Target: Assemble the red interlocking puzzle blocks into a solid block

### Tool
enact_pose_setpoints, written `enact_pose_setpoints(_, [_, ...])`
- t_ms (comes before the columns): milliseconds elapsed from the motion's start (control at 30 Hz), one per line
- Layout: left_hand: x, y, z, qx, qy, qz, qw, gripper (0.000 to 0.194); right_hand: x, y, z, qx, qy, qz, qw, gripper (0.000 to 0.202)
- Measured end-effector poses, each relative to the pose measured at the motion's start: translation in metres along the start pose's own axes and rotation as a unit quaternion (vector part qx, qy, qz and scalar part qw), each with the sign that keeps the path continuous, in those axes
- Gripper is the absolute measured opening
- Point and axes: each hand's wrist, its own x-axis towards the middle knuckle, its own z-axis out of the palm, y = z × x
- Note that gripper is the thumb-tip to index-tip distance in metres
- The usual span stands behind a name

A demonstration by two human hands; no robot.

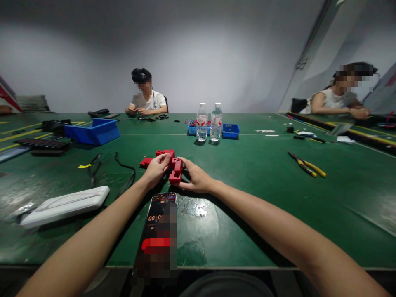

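Several red plastic pieces lie together on the green table in front of me. A red block with notches (176, 171) stands at the near right of this cluster. My right hand (197, 177) grips that block from its right side, thumb at the near end and fingers at the far end. My left hand (157, 169) is closed in a pinch just left of the block, over the other red pieces. What its fingertips hold is too small to make out. Behind it shows a red piece (165, 152), and another red piece (145, 162) sticks out to the left.
A phone with a timer (159, 222) lies nearest me. At left are a white power-strip-like bar (66, 206), black cables (126, 167) and a blue bin (93, 133). Two water bottles (202, 123) stand ahead; yellow-handled pliers (306, 165) lie right. Two people sit beyond.
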Motion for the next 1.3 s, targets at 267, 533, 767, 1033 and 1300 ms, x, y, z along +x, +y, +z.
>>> enact_pose_setpoints(267, [-0.0016,0.0017,0.0019,-0.005,0.003,-0.008,1.000,0.051,0.0000,-0.0001,-0.0002,0.003,0.006,-0.006,1.000,0.084])
enact_pose_setpoints(533, [-0.0006,-0.0017,-0.0007,0.007,-0.006,-0.011,1.000,0.053,0.0003,-0.0005,-0.0003,0.001,0.006,0.001,1.000,0.084])
enact_pose_setpoints(767, [0.0010,-0.0054,-0.0019,0.014,-0.003,-0.005,1.000,0.048,0.0003,-0.0002,0.0003,-0.004,0.004,0.012,1.000,0.082])
enact_pose_setpoints(1033, [-0.0009,-0.0053,-0.0006,0.016,0.000,-0.002,1.000,0.052,-0.0003,0.0011,0.0018,-0.003,0.008,0.017,1.000,0.081])
enact_pose_setpoints(1300, [-0.0014,-0.0053,-0.0010,0.019,-0.007,0.000,1.000,0.054,0.0003,0.0013,0.0026,-0.012,0.003,0.026,1.000,0.082])
